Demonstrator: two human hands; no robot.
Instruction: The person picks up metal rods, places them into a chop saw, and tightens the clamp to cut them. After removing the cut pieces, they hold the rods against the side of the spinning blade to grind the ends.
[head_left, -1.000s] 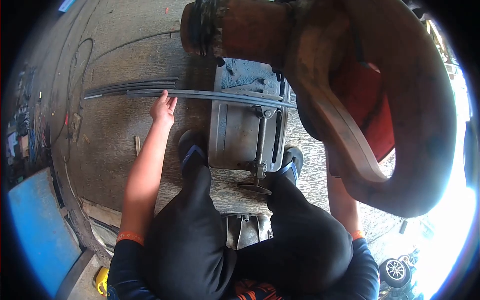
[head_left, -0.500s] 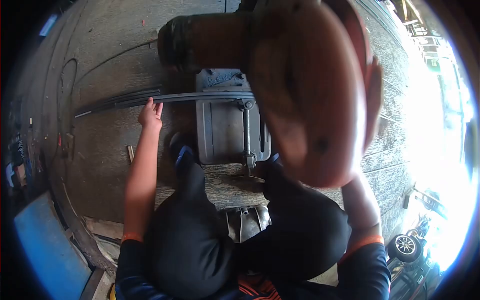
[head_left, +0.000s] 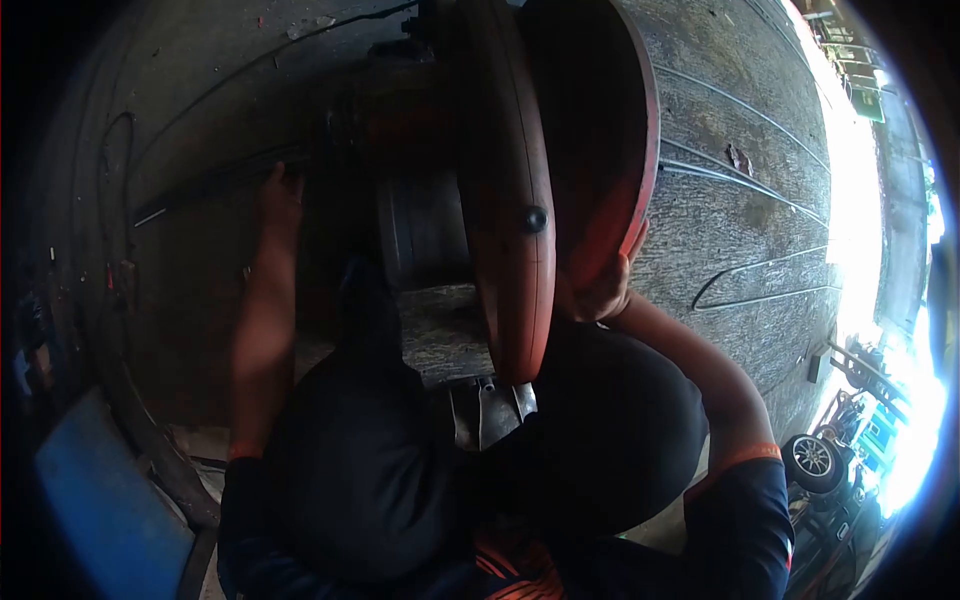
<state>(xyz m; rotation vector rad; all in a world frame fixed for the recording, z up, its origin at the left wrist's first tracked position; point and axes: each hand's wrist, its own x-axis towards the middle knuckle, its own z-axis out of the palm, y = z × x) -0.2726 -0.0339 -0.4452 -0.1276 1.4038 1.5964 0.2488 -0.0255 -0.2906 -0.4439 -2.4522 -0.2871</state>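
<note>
A large cut-off saw with a red housing (head_left: 515,290) fills the middle of the view, close to the camera. My right hand (head_left: 603,297) is at the lower edge of its round red guard (head_left: 648,150), fingers curled against it; part of the hand is hidden. On the left, my left hand (head_left: 282,187) holds a bundle of thin metal rods (head_left: 190,197), its fingers dim in shadow. The saw's grey base (head_left: 425,230) lies below, mostly covered by the saw head. The cutting point cannot be seen.
Long rods (head_left: 745,180) stretch over the floor to the right, with a bent rod (head_left: 765,268) nearer. A ribbed metal piece (head_left: 480,412) sits between my knees. A blue panel (head_left: 110,500) leans at lower left, and a wheel (head_left: 813,462) stands at lower right.
The saw head has shifted left in view and now hides the clamp and most of the base. My right hand has come into sight at the guard. My left hand stays at the rods.
</note>
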